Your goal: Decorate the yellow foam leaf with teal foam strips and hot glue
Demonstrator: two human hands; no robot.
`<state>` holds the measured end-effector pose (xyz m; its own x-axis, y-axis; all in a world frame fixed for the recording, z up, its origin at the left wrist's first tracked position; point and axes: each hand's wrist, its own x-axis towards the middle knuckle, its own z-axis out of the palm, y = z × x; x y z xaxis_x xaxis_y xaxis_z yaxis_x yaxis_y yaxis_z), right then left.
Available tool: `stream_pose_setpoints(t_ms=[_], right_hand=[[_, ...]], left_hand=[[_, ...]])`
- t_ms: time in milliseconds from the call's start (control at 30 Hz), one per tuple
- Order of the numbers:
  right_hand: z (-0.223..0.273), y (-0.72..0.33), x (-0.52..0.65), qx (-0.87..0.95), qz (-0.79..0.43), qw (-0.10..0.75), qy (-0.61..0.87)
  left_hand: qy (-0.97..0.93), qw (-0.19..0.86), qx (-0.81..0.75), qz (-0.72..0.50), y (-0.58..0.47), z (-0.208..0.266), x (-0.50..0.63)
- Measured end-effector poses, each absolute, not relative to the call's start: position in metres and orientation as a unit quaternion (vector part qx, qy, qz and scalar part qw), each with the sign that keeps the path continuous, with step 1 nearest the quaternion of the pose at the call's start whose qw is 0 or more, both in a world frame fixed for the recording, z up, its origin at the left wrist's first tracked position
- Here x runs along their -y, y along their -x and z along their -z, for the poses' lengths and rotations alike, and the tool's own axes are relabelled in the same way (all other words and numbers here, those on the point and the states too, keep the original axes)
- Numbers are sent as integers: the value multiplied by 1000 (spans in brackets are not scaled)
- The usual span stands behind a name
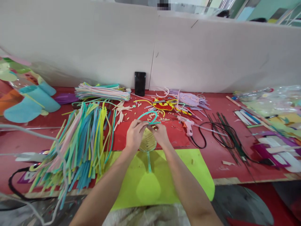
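The left hand (135, 133) and right hand (161, 133) pinch a looped turquoise pipe cleaner (155, 122) at the top of a yellow leaf-shaped piece (147, 142); to that piece's right lies a hot-glue gun (188, 126), to its left a pipe-cleaner pile (81, 144).

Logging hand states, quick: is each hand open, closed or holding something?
Left hand: closed, holding the teal pipe cleaner.
Right hand: closed, seemingly on the same pipe cleaner; fingertips partly hidden.

Teal strip (156, 116); yellow fan (148, 141), dark-striped; lime sheet (166, 188); red tabletop (216, 166).
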<state>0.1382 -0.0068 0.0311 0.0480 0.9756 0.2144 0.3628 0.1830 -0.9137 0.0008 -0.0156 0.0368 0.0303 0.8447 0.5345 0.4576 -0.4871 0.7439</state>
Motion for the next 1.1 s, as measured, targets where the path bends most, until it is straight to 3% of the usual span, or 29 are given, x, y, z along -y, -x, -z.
stream_pose_setpoints(t_ms=[167,267,400,800,1100], right_hand=[[-26,-136,10,652,-132,517,539],[-22,-139,8,674,-60,523,519],[-19,-139,6,706,-28,507,494],[-15,-134,5,733,1,486,475],[-19,-130,6,651,-175,525,520]], left_hand=[[-422,504,-438,-612,-19,-37,23],[-284,673,-376,-571,-16,-38,17],[-184,783,-332,-493,-5,-41,8],[-87,820,-323,-465,9,-40,3],[-245,736,-379,-505,3,-36,4]])
